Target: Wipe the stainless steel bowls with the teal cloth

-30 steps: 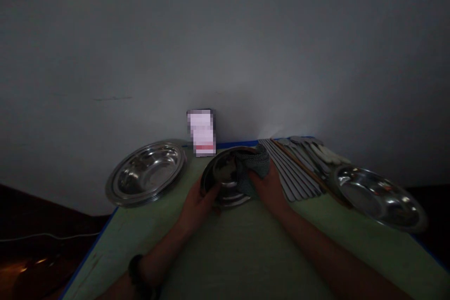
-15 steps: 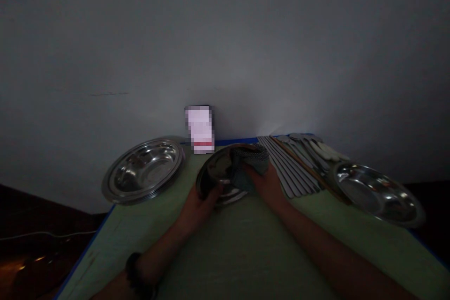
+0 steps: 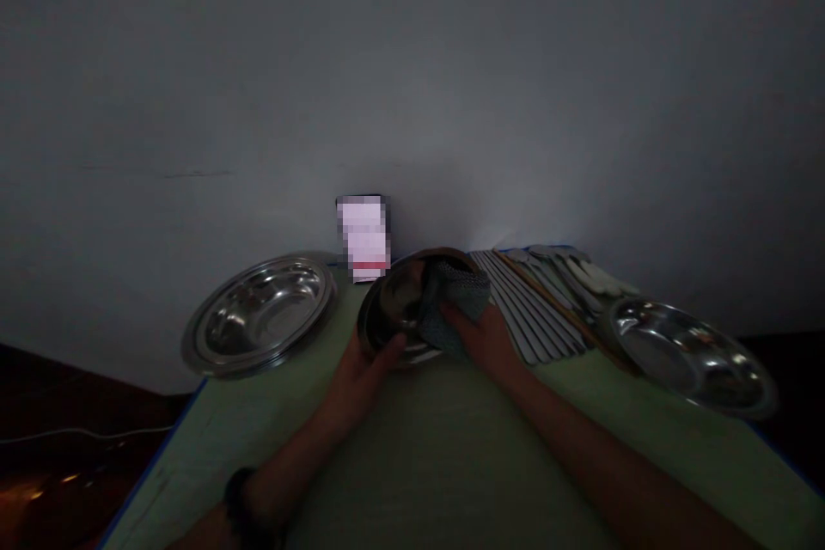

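Your L hand [image 3: 361,374] grips the middle bowl [image 3: 400,301] at its 8 o'clock rim, prob. to steady it vs. the cloth [image 3: 455,296] bunched in your R hand [image 3: 486,339], approx. 4 o'clock. Bowl's at 1 o'clock from L, 10 from R. Stacked bowls [image 3: 271,314] at 9, utensils [image 3: 554,302] at 3, likely spaced for elbow rm.

Probably a home: a dim room where bowls [image 3: 400,296] and cutlery [image 3: 532,309] share a surface [image 3: 418,464] across the lower frame, below a plain wall [image 3: 412,60] filling the top.
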{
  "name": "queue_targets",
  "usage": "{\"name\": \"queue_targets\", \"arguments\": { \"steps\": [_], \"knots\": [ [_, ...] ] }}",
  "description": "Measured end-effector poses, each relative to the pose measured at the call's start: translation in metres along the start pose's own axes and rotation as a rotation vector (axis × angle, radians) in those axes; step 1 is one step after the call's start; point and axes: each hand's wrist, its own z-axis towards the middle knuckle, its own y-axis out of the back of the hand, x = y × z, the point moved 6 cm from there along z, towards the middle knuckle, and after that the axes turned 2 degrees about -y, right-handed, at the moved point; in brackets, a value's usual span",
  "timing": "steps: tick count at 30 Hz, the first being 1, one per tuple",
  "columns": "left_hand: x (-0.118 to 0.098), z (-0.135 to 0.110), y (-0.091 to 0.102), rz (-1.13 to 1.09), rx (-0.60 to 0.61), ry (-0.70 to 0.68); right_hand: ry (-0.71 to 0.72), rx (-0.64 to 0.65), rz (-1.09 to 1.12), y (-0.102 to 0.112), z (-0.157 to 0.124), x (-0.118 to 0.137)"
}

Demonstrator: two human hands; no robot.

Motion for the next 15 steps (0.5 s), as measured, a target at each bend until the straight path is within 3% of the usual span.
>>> {"name": "queue_targets", "arguments": {
  "steps": [3,7,10,12,15],
  "knots": [
    [-0.004,-0.002,0.005,0.085,-0.028,-0.117,0.049,-0.036,0.027,0.002,0.000,0.002],
    [-0.027,-0.011,0.012,0.339,-0.140,-0.545,0.103,-0.098,0.058,0.005,-0.001,0.006],
    [-0.035,-0.017,0.011,0.495,-0.226,-0.715,0.115,-0.158,0.004,0.010,-0.004,0.007],
    [-0.032,-0.014,0.011,0.478,-0.222,-0.668,0.144,-0.182,-0.061,0.014,-0.006,0.010],
    [-0.020,-0.004,0.010,0.351,-0.109,-0.453,0.226,-0.192,-0.126,0.018,-0.009,0.017]
  ]
}}
